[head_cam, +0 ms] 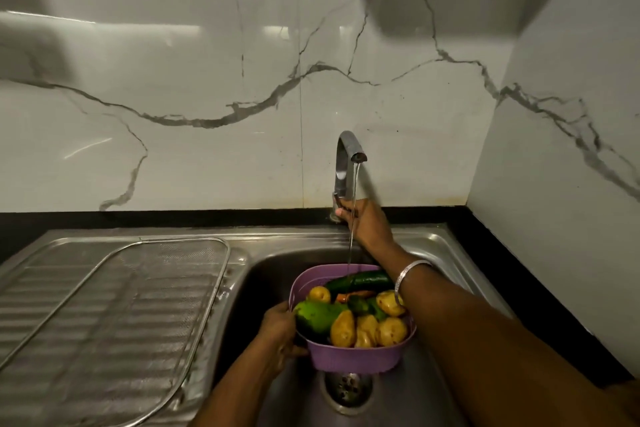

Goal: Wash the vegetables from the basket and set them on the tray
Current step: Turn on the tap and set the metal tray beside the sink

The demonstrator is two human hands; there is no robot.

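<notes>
White marble-look wall tiles [207,80] with grey veins meet a black counter edge [138,218] in dim light.

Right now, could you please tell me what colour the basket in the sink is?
Purple basket, seen best in the head view.

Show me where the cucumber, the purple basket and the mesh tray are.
cucumber [360,280]: head view, middle of its dark green skin.
purple basket [349,357]: head view, front wall below the potatoes.
mesh tray [114,305]: head view, bare mesh on the draining board.
</notes>
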